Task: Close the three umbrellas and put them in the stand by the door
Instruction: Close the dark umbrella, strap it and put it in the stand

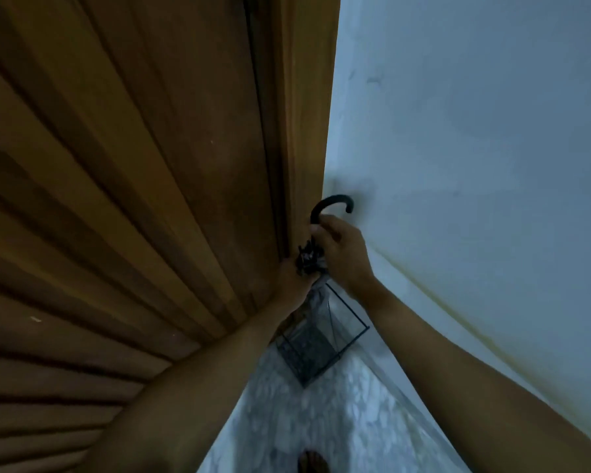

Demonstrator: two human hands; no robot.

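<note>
Item: black umbrella with a curved crook handle [331, 206], folded, held upright in the corner where the brown wooden door [151, 165] meets the pale blue-grey wall [475, 131].
Position: directly above the black wire-frame umbrella stand [321, 343] on the mottled grey stone floor [338, 421]; the lower end is hidden behind the hands, so whether the tip is already inside the stand cannot be told.
Right hand: the right hand [342, 254] grips the shaft just below the crook, fingers [325, 221] curled round it, thumb near the door frame.
Left hand: the left hand [292, 285] is lower down, at the bundle of black rib tips [306, 259]; it looks to be gathering the folded canopy (fingers mostly hidden, so their exact state cannot be told).
Handling, judged: light and long; the shaft and crook are stiff, the canopy soft and slack, the thin ribs liable to snag on the stand's wire.
Best hold, judged: the crook or the shaft just under it for guiding; a second hand round the folds to keep them tight.
Other: a bare foot [313, 462] at the bottom edge.
Remaining umbrellas: none visible.
</note>
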